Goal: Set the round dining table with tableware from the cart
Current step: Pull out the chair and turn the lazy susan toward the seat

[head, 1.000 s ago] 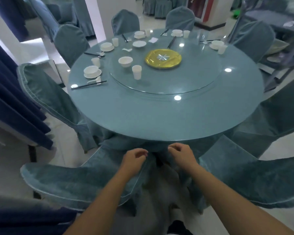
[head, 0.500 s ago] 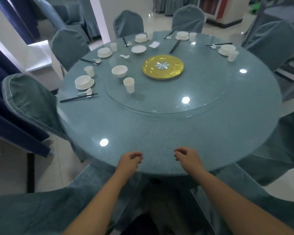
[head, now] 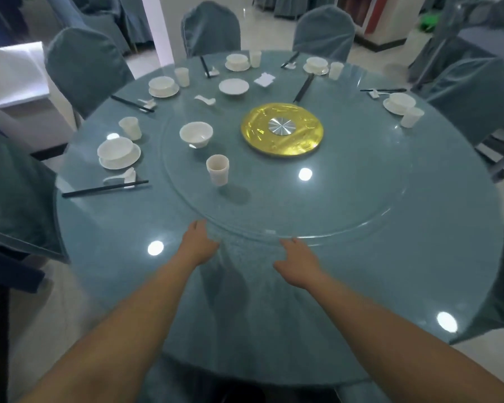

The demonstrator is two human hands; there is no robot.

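Note:
The round blue table carries a glass turntable with a gold centre disc. My left hand and my right hand reach over the table with fingers extended, at the turntable's near rim, holding nothing. On the turntable stand a white cup, a white bowl, a small plate and a spoon. Several place settings of bowl on plate, cup, spoon and black chopsticks ring the far and left sides, such as the left setting with chopsticks.
Chairs in blue covers surround the table: far left, far middle, far right, right and near left. A folded napkin lies on the turntable. A white counter stands at left.
Both hands rose from below the table's near edge, uncurled and moved forward over the table to the turntable's rim. The view moved closer to the table.

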